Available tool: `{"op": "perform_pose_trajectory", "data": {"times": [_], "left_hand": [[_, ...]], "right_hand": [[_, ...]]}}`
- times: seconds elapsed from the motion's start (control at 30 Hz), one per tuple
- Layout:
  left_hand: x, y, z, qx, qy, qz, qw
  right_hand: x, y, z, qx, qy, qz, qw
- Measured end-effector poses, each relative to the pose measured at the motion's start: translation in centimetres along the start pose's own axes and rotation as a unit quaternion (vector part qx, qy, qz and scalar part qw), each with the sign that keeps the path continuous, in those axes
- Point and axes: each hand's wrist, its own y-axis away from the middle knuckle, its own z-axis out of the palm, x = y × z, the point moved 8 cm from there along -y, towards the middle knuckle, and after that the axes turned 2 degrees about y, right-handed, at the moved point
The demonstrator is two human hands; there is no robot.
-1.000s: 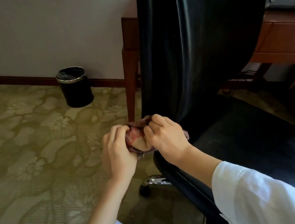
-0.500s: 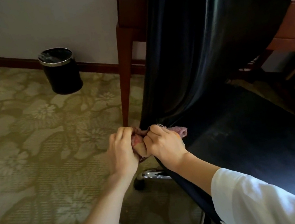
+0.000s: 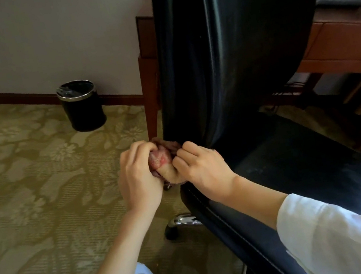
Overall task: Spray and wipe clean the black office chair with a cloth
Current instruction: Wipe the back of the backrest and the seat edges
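Head view gives me both hands bunched together at the left edge of the black office chair, right where the backrest meets the seat. The left hand curls its fingers round a wadded reddish-pink cloth, and the right hand pinches the same wad from the other side, its knuckles just beside the backrest's lower corner. I judge this to be the wiping step, with the cloth being gathered or refolded; I see no spray bottle. As I read it, the next move calls for a fresh flat face on the cloth, then one hand pressing it along the join and the seat edge. The cloth looks soft, nubbly and limp, so I expect it to crumple unless held spread. The upholstery is smooth and glossy like leather, with vertical creases down the tall curved back and a stitched line along the seat rim. The seat top looks duller, with faint pale specks. Below, a chrome leg and dark caster stand on patterned olive carpet.
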Motion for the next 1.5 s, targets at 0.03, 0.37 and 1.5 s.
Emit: {"op": "perform_pose_trajectory", "data": {"times": [0.03, 0.37, 1.5], "left_hand": [[1.1, -0.6, -1.0, 0.006, -0.001, 0.011, 1.000], [12.0, -9.2, -11.5, 0.091, -0.058, 0.088, 0.990], [-2.6, 4.1, 4.8, -0.046, -0.043, -0.019, 0.998]], "right_hand": [[0.3, -0.1, -1.2, 0.000, -0.013, 0.011, 1.000], [5.7, -7.0, -13.9, 0.070, 0.007, 0.045, 0.997], [1.7, 5.3, 7.2, 0.027, -0.120, -0.042, 0.991]]}}
